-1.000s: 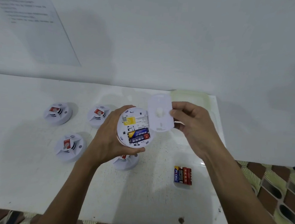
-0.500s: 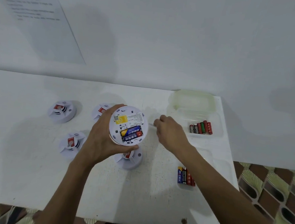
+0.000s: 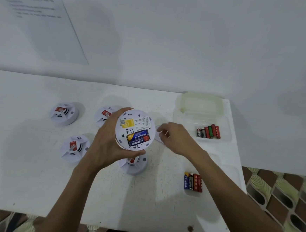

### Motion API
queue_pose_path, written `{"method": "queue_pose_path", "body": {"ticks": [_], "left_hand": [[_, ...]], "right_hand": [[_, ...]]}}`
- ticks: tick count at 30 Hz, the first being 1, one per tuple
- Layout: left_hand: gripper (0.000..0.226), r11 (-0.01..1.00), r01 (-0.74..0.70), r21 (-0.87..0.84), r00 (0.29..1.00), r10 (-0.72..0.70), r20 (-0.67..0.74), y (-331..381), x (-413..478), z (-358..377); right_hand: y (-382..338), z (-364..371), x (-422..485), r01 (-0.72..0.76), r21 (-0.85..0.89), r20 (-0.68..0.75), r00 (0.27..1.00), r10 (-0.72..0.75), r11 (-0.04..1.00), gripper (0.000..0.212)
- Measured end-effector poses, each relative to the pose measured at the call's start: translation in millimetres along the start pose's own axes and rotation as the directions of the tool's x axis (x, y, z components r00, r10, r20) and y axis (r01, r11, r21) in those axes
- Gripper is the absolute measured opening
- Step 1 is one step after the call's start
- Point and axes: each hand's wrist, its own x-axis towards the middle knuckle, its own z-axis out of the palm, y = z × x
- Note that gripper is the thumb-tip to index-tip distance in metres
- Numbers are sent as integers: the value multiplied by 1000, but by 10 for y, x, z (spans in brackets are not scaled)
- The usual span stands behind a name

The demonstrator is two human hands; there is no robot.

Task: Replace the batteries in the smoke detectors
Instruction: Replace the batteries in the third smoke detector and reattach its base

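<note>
smoke detector (image 3: 135,131) gripped by left hand (image 3: 108,143); right hand (image 3: 178,139) half hides cover (image 3: 157,138)

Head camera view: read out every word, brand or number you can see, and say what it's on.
"PI CELL": on the blue battery in the near pack.
"EVEREADY", probably: on the black battery in the tray.
Held smoke detector: label print and battery characters too small to read.
Wall paper: lines of text, blurred.
Red stickers on the other detectors: unreadable.
</note>
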Motion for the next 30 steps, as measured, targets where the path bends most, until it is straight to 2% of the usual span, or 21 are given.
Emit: {"method": "queue_pose_path", "body": {"ticks": [2, 5, 7, 13, 20, 25, 30], "left_hand": [[97, 1000, -17, 17, 1000, 18, -20, 8, 4, -6], [96, 999, -29, 29, 999, 30, -40, 19, 6, -6], [95, 999, -12, 49, 998, 15, -57, 35, 13, -3], [79, 996, -53, 66, 994, 59, -94, 162, 45, 32], [92, 989, -53, 136, 992, 68, -106, 198, 57, 76], [92, 983, -59, 174, 993, 76, -91, 237, 99, 111], [88, 988, -63, 138, 989, 81, -125, 291, 120, 80]], "right_hand": [[-129, -138, -104, 23, 170, -116, 993, -3, 985, 21], [-368, -317, -361, 106, 432, -275, 961, 19, 896, 13], [-532, -364, -539, 131, 507, -298, 954, 30, 852, 9], [-806, -151, -766, 68, 581, -295, 946, 132, 811, 10], [-897, -52, -731, 5, 614, -348, 899, 265, 790, 11], [-933, -67, -706, -120, 767, -217, 876, 431, 631, 13], [-960, -113, -715, -138, 786, -176, 885, 431, 603, 14]]}}
